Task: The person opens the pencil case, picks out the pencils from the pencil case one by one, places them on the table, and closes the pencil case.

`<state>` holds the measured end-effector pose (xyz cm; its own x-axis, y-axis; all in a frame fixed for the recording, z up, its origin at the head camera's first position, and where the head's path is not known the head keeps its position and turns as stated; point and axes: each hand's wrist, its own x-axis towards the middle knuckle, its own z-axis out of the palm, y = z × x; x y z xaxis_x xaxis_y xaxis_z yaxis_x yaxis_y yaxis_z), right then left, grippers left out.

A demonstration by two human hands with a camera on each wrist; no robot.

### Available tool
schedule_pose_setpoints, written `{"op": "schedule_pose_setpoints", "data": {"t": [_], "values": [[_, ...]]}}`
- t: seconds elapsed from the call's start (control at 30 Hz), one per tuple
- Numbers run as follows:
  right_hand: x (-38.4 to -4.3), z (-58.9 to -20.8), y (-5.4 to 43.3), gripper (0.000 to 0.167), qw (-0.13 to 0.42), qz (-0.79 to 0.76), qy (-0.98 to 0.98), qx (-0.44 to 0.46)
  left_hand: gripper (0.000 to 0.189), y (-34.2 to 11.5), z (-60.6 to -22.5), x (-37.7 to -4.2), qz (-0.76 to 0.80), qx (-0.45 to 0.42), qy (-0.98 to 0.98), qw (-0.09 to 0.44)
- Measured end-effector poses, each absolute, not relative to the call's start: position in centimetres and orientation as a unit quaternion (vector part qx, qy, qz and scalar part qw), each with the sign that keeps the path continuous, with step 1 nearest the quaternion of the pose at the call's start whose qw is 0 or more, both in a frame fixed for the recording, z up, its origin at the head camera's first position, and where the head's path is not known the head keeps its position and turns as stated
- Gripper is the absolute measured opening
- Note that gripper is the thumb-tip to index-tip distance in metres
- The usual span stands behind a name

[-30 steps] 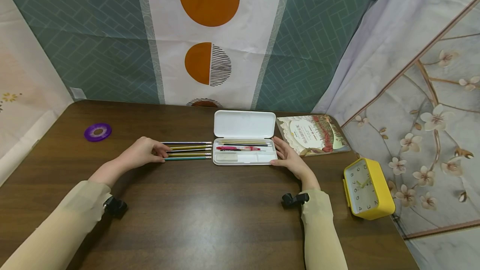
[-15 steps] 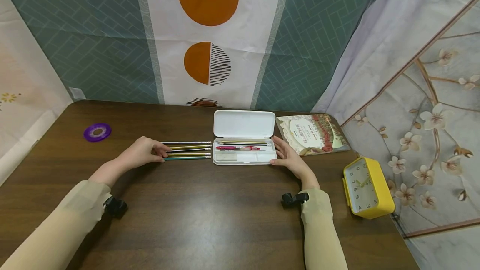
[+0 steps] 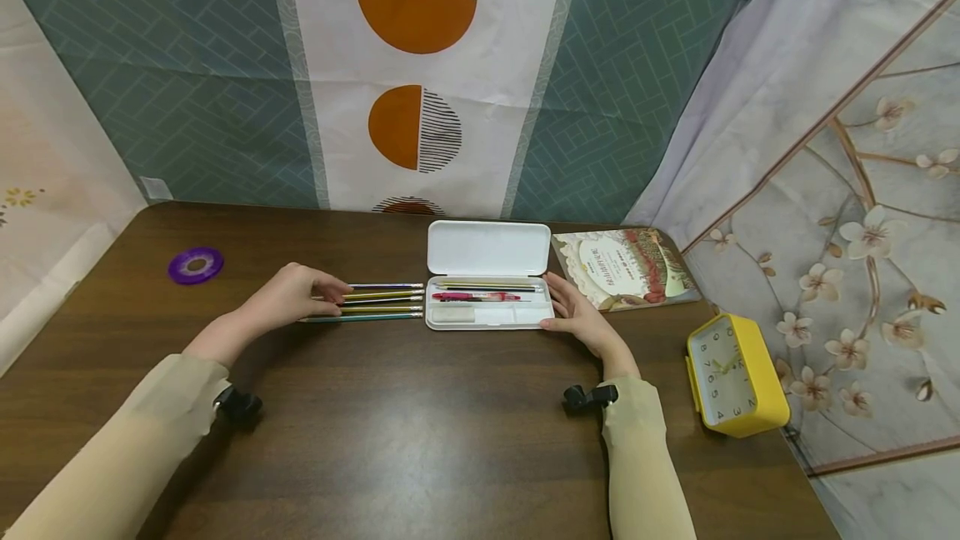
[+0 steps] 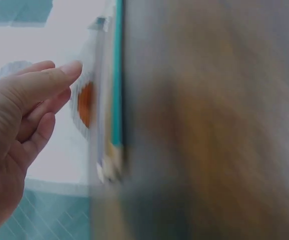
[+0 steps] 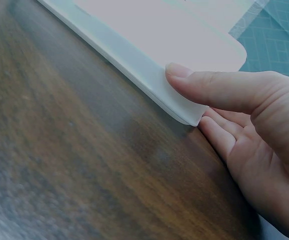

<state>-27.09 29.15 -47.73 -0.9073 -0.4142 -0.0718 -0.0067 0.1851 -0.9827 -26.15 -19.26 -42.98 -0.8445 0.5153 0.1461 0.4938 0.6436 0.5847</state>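
Observation:
A white pencil case lies with its lid raised on the table. Inside it are pencils, a pink pen and a white eraser. My right hand holds the case's right end, thumb on the rim and fingers against the side. To the left of the case, several pencils lie side by side, a teal pencil nearest me. Over their left part is my left hand, which hides some of their ends. The left wrist view shows its fingers loosely bent, apart from the pencils.
An illustrated booklet lies right of the case, beyond my right hand. A yellow alarm clock stands near the table's right edge. At the far left is a purple ring-shaped roll. A hanging cloth borders the table's back edge.
My left hand has shifted right along the pencils, and the teal pencil's left end now shows beneath it. The right hand, the case and the pencils' eraser ends have stayed put.

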Motion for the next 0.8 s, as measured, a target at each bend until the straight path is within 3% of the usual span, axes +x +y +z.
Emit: {"op": "schedule_pose_setpoints", "data": {"t": [0.3,0.57,0.8], "values": [[-27.1,-47.8,29.2,0.093,0.162,-0.619,0.755,-0.143,0.029,-13.7,-40.2,-27.9,0.319,0.325,0.890,-0.024],[-27.1,-48.0,29.3,0.092,0.163,-0.623,0.752,-0.143,0.032,-6.4,-38.6,-29.7,0.359,0.339,0.869,-0.007],[-27.1,-48.0,29.3,0.093,0.164,-0.624,0.751,-0.143,0.033,-0.6,-38.1,-30.6,0.372,0.349,0.860,-0.026]]}}
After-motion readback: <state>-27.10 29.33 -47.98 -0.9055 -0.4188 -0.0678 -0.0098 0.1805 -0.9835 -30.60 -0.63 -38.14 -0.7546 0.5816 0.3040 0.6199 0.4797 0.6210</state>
